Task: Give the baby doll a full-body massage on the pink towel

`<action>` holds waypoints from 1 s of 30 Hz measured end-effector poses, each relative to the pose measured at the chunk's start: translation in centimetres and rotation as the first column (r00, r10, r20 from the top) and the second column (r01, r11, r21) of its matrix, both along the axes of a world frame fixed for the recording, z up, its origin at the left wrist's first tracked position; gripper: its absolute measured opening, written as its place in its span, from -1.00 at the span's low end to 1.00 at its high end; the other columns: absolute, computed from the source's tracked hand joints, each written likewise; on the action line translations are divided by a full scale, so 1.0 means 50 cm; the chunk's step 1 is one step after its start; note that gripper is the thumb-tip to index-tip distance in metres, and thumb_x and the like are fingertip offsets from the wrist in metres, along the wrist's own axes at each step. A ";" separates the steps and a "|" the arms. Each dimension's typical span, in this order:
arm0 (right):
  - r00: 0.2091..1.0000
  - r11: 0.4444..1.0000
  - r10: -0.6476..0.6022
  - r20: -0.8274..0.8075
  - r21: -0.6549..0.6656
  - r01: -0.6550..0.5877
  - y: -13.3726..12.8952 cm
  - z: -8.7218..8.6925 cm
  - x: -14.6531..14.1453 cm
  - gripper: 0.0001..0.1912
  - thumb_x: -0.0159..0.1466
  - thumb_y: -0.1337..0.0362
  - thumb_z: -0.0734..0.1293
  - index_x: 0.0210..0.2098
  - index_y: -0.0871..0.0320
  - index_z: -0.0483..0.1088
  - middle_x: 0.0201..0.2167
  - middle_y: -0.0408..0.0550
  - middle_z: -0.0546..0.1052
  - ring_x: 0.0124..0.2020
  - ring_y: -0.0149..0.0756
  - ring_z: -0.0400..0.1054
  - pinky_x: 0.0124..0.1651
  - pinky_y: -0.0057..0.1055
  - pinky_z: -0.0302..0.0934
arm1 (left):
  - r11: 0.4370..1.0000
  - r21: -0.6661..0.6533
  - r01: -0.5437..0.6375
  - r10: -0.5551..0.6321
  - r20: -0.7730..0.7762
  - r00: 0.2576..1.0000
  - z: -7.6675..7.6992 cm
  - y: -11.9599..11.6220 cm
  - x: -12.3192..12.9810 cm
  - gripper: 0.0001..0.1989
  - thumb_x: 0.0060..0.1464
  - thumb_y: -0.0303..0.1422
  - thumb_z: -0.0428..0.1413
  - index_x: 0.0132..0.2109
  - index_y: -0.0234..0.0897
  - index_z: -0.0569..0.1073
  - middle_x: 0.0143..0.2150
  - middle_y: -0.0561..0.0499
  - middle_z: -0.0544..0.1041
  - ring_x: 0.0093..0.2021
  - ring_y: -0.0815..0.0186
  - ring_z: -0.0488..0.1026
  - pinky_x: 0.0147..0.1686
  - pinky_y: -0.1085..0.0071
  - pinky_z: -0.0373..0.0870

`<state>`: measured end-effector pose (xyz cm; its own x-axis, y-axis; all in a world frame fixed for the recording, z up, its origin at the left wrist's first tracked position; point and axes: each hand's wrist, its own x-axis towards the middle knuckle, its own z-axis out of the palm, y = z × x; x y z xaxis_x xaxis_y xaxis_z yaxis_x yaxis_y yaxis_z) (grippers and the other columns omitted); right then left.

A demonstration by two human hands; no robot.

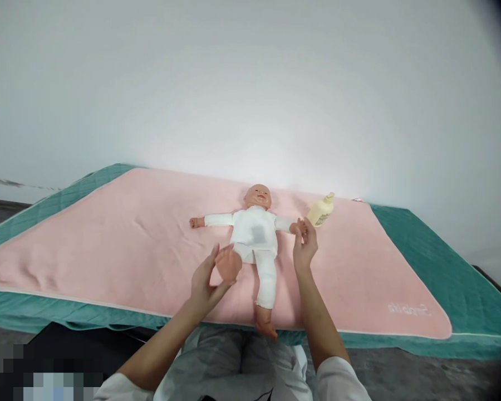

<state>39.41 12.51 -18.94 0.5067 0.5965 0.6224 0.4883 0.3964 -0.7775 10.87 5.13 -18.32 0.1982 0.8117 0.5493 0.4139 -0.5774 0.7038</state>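
A baby doll (256,234) with a white cloth body lies on its back on a pink mat (150,223), its head toward the wall. My left hand (207,278) is wrapped round the doll's raised foot (229,264), whose leg is bent up toward the camera. The other leg lies straight, its foot over the mat's front edge. My right hand (305,245) pinches the doll's hand (298,226) at the end of its outstretched arm. Just beyond those fingers is a pale yellow pump bottle (320,210), tilted to the right.
Under the mat is a green quilted cover (446,256), showing at both sides and along the front edge. A plain pale wall (250,89) rises behind. Something black (79,351) stands low at the front left, beside my legs.
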 end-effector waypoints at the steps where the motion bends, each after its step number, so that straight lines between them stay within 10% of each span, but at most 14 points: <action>1: 0.994 0.998 0.050 0.095 0.025 -0.053 -0.003 -0.002 -0.016 -0.57 0.36 0.18 0.22 0.17 0.17 0.32 0.11 0.14 0.48 0.09 -0.19 0.43 0.11 -0.20 0.36 | 0.999 0.030 -0.042 0.040 0.069 0.997 0.027 0.020 0.011 -0.19 0.15 -0.10 0.11 0.41 -0.20 -0.06 0.24 -0.24 0.39 0.22 -0.01 0.37 0.11 0.02 0.42; 7: 0.724 0.911 0.334 0.604 -0.009 -0.412 -0.011 -0.030 -0.083 -0.66 0.37 0.31 0.24 0.12 0.07 0.41 0.04 0.00 0.54 0.07 -0.27 0.45 0.20 -0.22 0.36 | 0.994 -0.034 -0.105 0.108 0.146 0.983 0.117 0.144 0.101 -0.57 0.13 -0.13 0.15 0.06 -0.26 0.41 -0.01 -0.12 0.57 -0.01 0.16 0.54 -0.06 0.28 0.49; 18: 0.532 0.881 0.417 0.737 -0.184 -0.435 0.006 -0.013 -0.077 -0.70 0.39 0.30 0.24 0.05 0.05 0.48 0.00 -0.08 0.58 0.12 -0.27 0.42 0.28 -0.14 0.24 | 0.985 -0.143 -0.091 0.069 -0.152 0.986 0.067 0.265 0.170 -0.55 0.15 -0.22 0.16 0.15 -0.30 0.45 0.12 -0.13 0.53 0.13 0.13 0.47 0.11 0.29 0.37; 30: 0.475 0.763 0.625 0.620 -0.355 -0.540 -0.007 -0.007 -0.074 -0.49 0.29 0.47 0.18 0.21 0.09 0.34 0.20 -0.03 0.43 0.35 -0.22 0.12 0.41 0.03 -0.04 | 0.958 -0.285 -0.020 -0.049 -0.231 0.972 0.068 0.273 0.167 -0.49 0.24 -0.18 0.00 0.23 -0.37 0.39 0.17 -0.18 0.48 0.16 0.11 0.43 0.13 0.28 0.32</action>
<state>35.70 12.14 -19.27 -0.5135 0.6685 0.5381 0.5580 0.7365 -0.3824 19.24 18.79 -14.90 0.3059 0.9229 0.2339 0.5793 -0.3754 0.7235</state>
